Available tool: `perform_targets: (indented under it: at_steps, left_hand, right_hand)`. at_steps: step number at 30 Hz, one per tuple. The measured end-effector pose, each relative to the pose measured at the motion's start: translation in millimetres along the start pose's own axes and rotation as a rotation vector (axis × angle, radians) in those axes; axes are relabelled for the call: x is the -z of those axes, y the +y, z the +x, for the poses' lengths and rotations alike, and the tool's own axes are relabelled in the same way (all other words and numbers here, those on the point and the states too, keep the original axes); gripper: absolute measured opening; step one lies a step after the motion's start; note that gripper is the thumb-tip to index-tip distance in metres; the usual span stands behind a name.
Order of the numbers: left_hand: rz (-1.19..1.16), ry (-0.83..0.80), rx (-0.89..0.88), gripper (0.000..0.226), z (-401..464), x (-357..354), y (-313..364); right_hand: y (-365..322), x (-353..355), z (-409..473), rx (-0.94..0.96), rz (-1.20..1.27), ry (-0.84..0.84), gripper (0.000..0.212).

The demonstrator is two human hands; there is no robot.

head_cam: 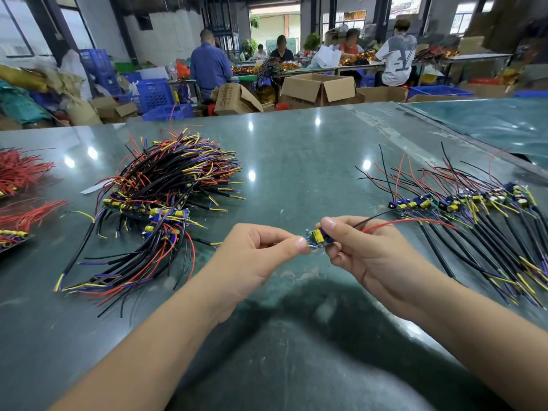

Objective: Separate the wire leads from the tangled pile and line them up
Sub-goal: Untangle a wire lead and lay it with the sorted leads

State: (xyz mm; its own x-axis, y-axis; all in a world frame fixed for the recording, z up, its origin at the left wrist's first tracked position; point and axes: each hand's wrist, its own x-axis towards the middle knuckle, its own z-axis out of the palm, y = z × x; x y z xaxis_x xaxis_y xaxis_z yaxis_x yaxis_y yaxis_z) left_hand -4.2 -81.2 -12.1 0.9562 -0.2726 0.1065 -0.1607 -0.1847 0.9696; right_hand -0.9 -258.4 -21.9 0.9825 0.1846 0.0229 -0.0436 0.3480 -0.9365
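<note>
Red wire bundles [20, 173] lie at the far left edge of the green counter [296, 149]. Right of them, the tangled pile [166, 200] of small circuit boards with black, red, yellow and purple leads sits left of the hands. The left hand [255, 253] pinches one small board [316, 239] at its left end; the right hand [364, 250] has a pinching grip on its other end, perhaps on the leads too. Its red lead [409, 222] trails right toward the lined-up row [462, 203].
</note>
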Motion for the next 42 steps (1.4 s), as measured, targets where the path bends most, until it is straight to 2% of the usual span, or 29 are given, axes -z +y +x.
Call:
perform_targets:
  at_steps: [2,6,9,13,17,22,27,35,42]
  left_hand:
    - [-0.001,0.022,-0.011,0.025,-1,0,-1]
    - [0.022,0.054,-0.023,0.014,0,1,-2]
    - [0.025,0.060,-0.075,0.016,1,1,-2]
    - [-0.016,-0.009,-0.153,0.012,-1,1,0]
    - [-0.056,-0.082,-0.113,0.016,0,5,-3]
    - [-0.027,-0.040,-0.129,0.018,2,3,-5]
    - [-0.147,-0.045,-0.081,0.024,5,5,-8]
    - [0.086,-0.003,-0.070,0.019,5,10,-8]
    - [0.115,-0.023,-0.005,0.019,5,9,-9]
  right_hand:
    - [1,-2,-1,0.034,-0.035,0.015,0.029]
    - [3,-5,-2,0.068,-0.019,0.019,0.019]
    - [3,-4,-2,0.021,0.088,-0.010,0.013]
    - [-1,0,-3,-0.084,0.185,-0.083,0.015]
    - [-3,1,-5,-0.106,0.217,-0.126,0.016]
    - [-2,1,-2,-0.101,0.239,-0.093,0.017]
    - [-3,2,3,-0.087,0.284,-0.051,0.024]
    - [1,4,8,-0.057,0.183,0.018,0.032]
    - [3,5,7,-0.010,0.136,0.055,0.034]
